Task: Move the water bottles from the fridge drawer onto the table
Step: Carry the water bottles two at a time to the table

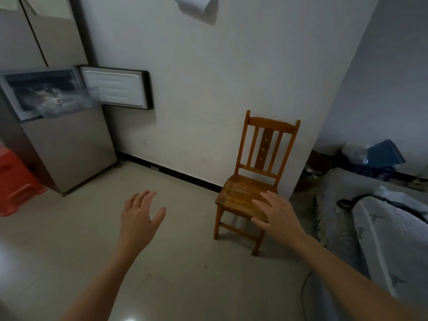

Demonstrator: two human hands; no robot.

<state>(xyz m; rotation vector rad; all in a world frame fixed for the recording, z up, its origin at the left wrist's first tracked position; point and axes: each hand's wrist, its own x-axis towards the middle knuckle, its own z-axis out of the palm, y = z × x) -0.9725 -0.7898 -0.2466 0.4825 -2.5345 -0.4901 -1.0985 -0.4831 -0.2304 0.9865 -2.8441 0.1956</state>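
A person's two bare arms reach forward over a pale tiled floor (185,262). The left hand (141,214) and the right hand (276,212) are both spread, fingers relaxed, holding nothing. The right hand appears in front of a wooden chair (238,193) that stands against the wall. Far left stands a fridge (69,147), its small door (115,89) swung open and a clear drawer (69,105) pulled out. The drawer's contents are blurred; bottles cannot be made out. A red stool (14,181) sits beside the fridge, and a bed (370,228) lies at right.
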